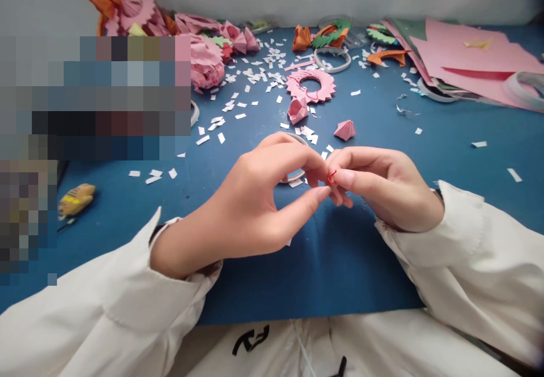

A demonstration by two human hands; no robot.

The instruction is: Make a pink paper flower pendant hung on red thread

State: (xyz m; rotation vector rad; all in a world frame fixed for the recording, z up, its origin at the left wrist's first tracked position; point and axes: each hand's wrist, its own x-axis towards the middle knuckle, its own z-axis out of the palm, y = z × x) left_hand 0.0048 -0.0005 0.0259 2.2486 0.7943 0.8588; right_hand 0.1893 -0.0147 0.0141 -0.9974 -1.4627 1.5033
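Observation:
Fingertip to fingertip, my two hands meet above the near part of the blue table. A short loop of red thread (332, 177) shows between them. My right hand (382, 187) pinches the thread between thumb and index finger. My left hand (272, 195) has its thumb and fingertips closed at the same spot, on the thread's lower end as it appears. Behind my left hand lies a roll of tape (302, 139), partly hidden. Just beyond my hands sit a small pink folded paper bud (344, 130) and another pink folded paper piece (298, 110).
A pink folded paper ring (314, 86) lies mid-table among many white paper scraps (255, 76). Pink and orange paper pieces (144, 14) are heaped at the back left. Pink paper sheets (463, 54) and tape rolls lie at the right. Pixelated blocks cover the left.

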